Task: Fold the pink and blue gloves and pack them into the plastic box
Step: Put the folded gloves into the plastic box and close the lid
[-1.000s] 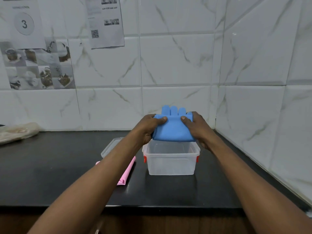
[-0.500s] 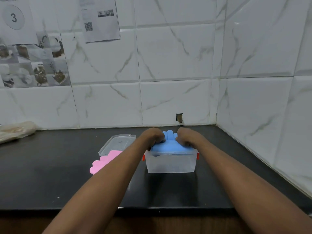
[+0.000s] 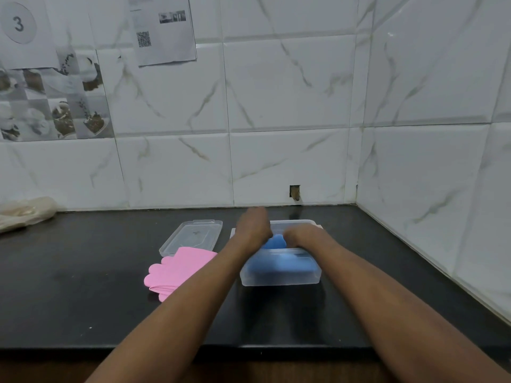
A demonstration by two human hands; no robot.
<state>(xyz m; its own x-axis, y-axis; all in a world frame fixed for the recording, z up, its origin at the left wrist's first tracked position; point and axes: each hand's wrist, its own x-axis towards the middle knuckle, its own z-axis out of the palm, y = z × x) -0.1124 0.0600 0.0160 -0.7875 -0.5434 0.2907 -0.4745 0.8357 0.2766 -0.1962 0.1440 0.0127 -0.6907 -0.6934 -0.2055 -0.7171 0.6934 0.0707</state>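
The folded blue gloves (image 3: pixel 279 265) lie inside the clear plastic box (image 3: pixel 280 280) on the black counter, showing through its front wall. My left hand (image 3: pixel 253 226) and my right hand (image 3: pixel 302 234) both reach down into the box and press on the blue gloves, one at each side. Their fingertips are hidden inside the box, and the left hand is blurred. The pink gloves (image 3: pixel 177 268) lie flat on the counter to the left of the box, fingers toward me, partly under my left forearm.
The box's clear lid (image 3: pixel 193 234) lies upside down behind the pink gloves. A crumpled plastic bag (image 3: pixel 25 212) sits at the far left by the wall. Tiled walls close off the back and right. The counter's front edge (image 3: pixel 276 348) runs under my forearms.
The blue gloves went from above the box, down onto its rim, then fully inside. Both hands followed them down. The pink gloves came into fuller view as my left arm shifted.
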